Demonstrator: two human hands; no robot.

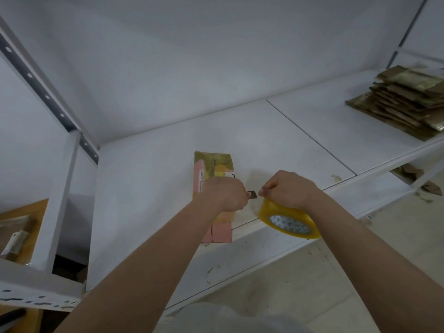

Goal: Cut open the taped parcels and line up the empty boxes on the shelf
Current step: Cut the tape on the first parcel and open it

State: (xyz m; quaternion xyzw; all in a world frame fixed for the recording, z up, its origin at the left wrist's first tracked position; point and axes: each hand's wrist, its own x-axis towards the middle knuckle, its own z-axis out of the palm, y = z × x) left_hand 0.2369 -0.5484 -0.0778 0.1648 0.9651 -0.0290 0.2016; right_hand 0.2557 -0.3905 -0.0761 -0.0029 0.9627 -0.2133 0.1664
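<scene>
Standing beside the person: both arms are reaching forward over the near edge of the white shelf (300, 131).
Right hand: the right hand (287, 189) is curling round a roll of yellow tape (287, 218), fingertips pinching at its loose end, the roll hanging just past the near shelf edge.
Left hand: the left hand (222, 194) is clenching a small blade (252, 194), whose dark tip is pointing right toward the pinched tape end, almost touching it.
Parcel: a flat pink parcel (212, 169), wrapped in yellowish tape, is lying on the shelf under and beyond the left hand, its near end overhanging the edge; the blade is sitting just right of it, not on it.
Progress: this parcel is looking still sealed, so cutting seems yet to come; whether the blade is meant for the roll or the parcel, I cannot tell.
Far right: a stack of flattened cardboard (406, 102) is lying well apart on the shelf; no opened boxes are standing in a row.
</scene>
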